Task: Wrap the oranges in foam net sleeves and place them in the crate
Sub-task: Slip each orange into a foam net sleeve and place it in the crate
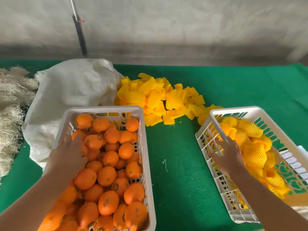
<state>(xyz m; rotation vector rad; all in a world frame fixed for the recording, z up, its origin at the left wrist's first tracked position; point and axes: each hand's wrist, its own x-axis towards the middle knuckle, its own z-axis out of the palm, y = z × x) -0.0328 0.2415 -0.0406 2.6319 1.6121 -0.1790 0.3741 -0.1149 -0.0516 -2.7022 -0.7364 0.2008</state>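
A white crate at the lower left is full of bare oranges. My left hand lies over the oranges near the crate's left wall, fingers curved down on one of them. A second white crate at the right holds several oranges wrapped in yellow foam net sleeves. My right hand hovers over that crate's left wall with fingers spread and nothing in it. A pile of loose yellow foam sleeves lies on the green table between and behind the crates.
A white woven sack lies behind the left crate, with pale straw-like fibre at the far left. The green table cover shows between the crates. A grey wall and a dark pole stand behind.
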